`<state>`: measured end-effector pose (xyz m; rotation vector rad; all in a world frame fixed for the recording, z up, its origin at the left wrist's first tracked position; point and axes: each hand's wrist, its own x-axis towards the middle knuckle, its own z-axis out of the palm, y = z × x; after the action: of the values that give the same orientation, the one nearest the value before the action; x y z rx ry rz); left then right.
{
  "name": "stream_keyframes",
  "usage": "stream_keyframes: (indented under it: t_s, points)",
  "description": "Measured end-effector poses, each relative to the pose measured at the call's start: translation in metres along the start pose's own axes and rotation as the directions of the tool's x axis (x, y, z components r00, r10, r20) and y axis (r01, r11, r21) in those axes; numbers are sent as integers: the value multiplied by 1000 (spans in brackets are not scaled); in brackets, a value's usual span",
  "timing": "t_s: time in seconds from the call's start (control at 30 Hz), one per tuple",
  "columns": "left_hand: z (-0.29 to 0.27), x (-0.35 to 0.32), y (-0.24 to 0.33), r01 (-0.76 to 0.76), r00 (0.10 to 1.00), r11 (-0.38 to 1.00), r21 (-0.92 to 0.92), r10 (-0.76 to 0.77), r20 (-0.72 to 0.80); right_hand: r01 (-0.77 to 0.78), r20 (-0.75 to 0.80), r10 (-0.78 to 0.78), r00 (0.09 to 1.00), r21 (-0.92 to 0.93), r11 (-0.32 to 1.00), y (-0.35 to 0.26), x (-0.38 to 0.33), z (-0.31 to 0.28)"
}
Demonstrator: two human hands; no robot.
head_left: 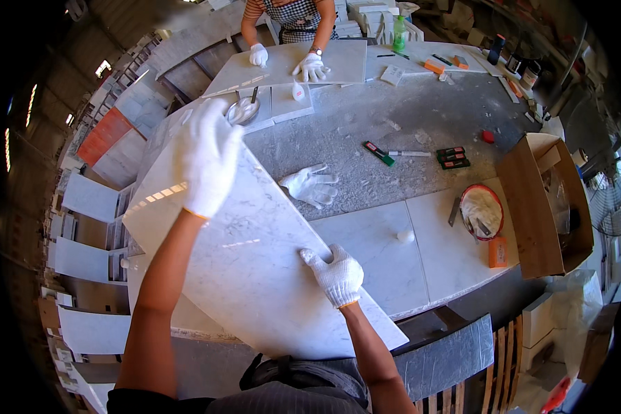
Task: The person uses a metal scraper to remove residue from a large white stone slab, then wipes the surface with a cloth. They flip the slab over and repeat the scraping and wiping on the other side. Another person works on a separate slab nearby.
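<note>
Over table (366, 131), we grip marble slab (248, 269): left hand (205, 157) clasps far edge, right hand (336, 274) near edge; keep it level, lower slowly.

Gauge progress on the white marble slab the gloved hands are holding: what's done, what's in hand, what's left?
Done: two pale marble tiles already lie flat side by side on the grey worktable. In hand: the left hand grips the far edge of the large white marble slab and the right hand its near edge; it is tilted, not laid. Left: setting it down; a spare white glove lies unused.
</note>
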<state>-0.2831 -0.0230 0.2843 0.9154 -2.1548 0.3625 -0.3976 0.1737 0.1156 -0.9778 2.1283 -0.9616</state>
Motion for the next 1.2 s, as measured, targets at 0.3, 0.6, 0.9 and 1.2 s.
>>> stream_keyframes:
  t_s: [0.3,0.6,0.9,1.2]
  points:
    - [-84,-37,-141,512,785,815,273,-573,237,58,-73,-56,996,25,998,-1,-13,3]
    - [-93,-55,-149,501,861,838,217,-509,-24,105,-100,-95,990,105,989,0,-23,6]
    - [-94,-60,-153,536,843,828,161,-536,-52,50,-42,-47,998,90,995,-14,-24,4]
    - [-85,-63,-162,547,830,808,220,-557,-21,59,31,-64,997,146,988,-5,-18,7]
